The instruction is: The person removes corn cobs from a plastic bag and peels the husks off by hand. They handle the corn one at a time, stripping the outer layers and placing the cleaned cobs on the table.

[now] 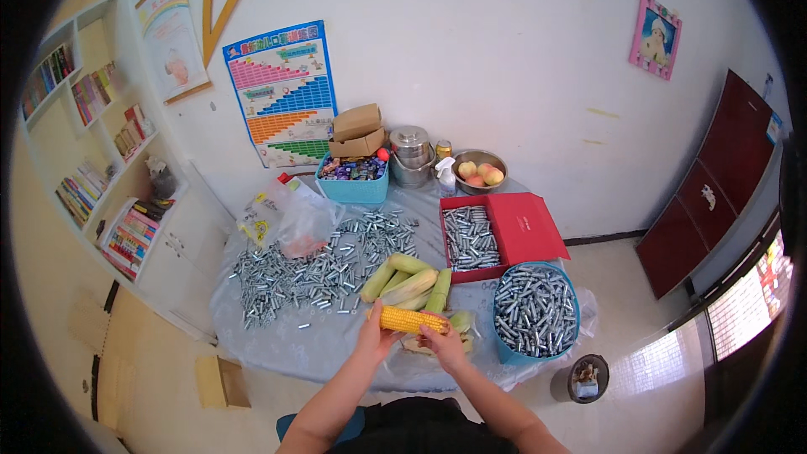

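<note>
Head view: your left hand [375, 333] and right hand [442, 343] each have a closed grip, fingers on opposite ends of one yellow cob [410, 320], held over the near part of the bench [282, 350]. Husked-green corn [410, 287] lies just beyond; a blue bin [509, 355] of metal cylinders [536, 307] stands to your right.

Passable left of the grip over bare tablecloth [324, 343], obstructed just beyond by green-husked corn cobs [411, 287], to the right by blue tub [508, 355], farther forward-right by red box [535, 231].
</note>
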Motion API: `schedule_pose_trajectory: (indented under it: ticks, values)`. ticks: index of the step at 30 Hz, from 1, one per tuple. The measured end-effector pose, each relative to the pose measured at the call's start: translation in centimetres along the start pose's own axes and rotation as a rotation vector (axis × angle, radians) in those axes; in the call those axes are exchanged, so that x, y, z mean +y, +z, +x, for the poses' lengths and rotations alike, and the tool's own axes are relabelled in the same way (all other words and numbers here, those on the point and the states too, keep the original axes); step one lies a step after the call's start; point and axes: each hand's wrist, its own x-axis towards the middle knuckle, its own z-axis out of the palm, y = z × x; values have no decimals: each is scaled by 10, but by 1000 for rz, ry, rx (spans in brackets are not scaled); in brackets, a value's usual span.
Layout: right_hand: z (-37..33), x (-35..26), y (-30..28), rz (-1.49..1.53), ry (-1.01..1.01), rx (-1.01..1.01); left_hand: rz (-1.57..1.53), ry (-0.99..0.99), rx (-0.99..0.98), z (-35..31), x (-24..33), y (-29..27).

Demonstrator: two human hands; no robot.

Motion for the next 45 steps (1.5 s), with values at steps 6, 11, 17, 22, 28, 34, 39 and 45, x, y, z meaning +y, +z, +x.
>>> schedule_pose_trajectory:
  ticks: [6,11,17,22,28,34,39,45]
  values:
    - [15,-32,-2,-353,16,64,823,-114,-279,-16,46,-18]
    - [11,-28,15,-333,22,245,1009,-129,-505,-16,45,-12]
    - [4,-31,12,-1009,-353,376,772,-207,-525,-21,32,-6]
    - [23,-44,-24,-408,-387,449,777,-148,-482,-14,28,-7]
    - [30,-70,-42,-298,-338,280,737,-69,-412,-11,28,-5]
    - [22,-55,-22,-814,-167,-80,608,-152,-403,-8,13,-9]
    - [19,-57,-12,-824,-217,-108,626,-167,-418,-10,9,-5]
    - [49,-57,-68,-55,-343,57,566,-187,-438,-14,9,-7]
